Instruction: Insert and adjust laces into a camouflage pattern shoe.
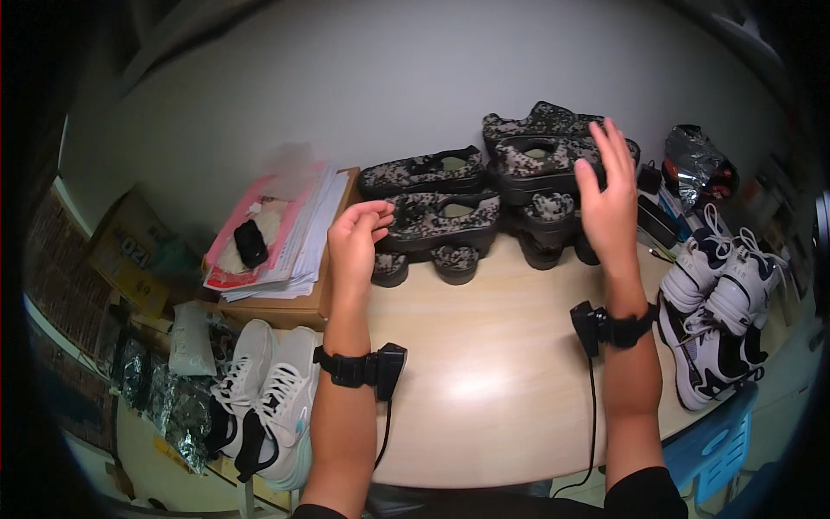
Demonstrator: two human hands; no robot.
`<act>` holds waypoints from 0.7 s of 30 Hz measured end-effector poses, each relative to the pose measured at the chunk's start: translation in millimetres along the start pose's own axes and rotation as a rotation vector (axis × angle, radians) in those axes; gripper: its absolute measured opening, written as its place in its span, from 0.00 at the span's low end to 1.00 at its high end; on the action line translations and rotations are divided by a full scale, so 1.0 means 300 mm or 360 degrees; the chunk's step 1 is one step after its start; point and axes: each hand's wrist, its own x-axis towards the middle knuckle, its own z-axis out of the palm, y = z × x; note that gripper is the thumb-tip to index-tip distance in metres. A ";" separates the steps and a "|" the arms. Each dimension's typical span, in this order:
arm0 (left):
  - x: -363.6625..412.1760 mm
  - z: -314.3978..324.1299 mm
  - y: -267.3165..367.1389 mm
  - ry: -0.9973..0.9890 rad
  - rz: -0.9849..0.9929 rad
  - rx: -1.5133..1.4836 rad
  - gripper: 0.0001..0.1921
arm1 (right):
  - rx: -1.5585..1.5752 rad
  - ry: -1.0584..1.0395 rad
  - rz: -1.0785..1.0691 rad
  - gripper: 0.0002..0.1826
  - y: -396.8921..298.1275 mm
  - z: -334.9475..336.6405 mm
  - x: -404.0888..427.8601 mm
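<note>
Several camouflage-patterned shoes with black soles stand stacked at the back of the wooden table (473,363). My left hand (360,233), fingers bent and apart from the thumb, is at the toe of a left-stack camouflage shoe (441,224); whether it touches the shoe I cannot tell. Another camouflage shoe (415,174) lies behind that one. Raised in front of the right stack, my right hand (608,188) has its fingers extended and holds nothing. It partly covers a camouflage shoe (525,168) and the one above it (538,123). Both wrists wear black strapped devices with cables.
Left, papers (305,246) and a black object (250,243) lie on a cardboard box (279,313); white-grey sneakers (285,396) stand nearer. Right are white-and-black sneakers (703,350), a foil-like bag (694,162) and a blue plastic chair (720,447). A wall rises behind.
</note>
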 end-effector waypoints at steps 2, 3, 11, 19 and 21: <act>0.007 -0.039 0.018 0.0044 -0.0020 -0.0089 0.13 | 0.0227 -0.0177 -0.0118 0.23 -0.129 0.011 -0.041; 0.006 -0.069 0.035 0.0103 -0.0025 -0.0167 0.13 | 0.0389 -0.0313 -0.0180 0.23 -0.188 0.027 -0.060; 0.024 -0.135 0.037 0.0254 -0.0102 -0.0626 0.15 | 0.0154 -0.1031 0.0087 0.25 -0.322 0.375 -0.178; 0.046 -0.188 -0.001 0.0369 -0.0154 -0.0745 0.17 | -0.0523 -0.0662 -0.0133 0.19 -0.241 0.459 -0.187; 0.050 -0.171 -0.005 0.0294 -0.0188 -0.0868 0.18 | -0.0621 -0.0746 -0.0186 0.17 -0.203 0.510 -0.174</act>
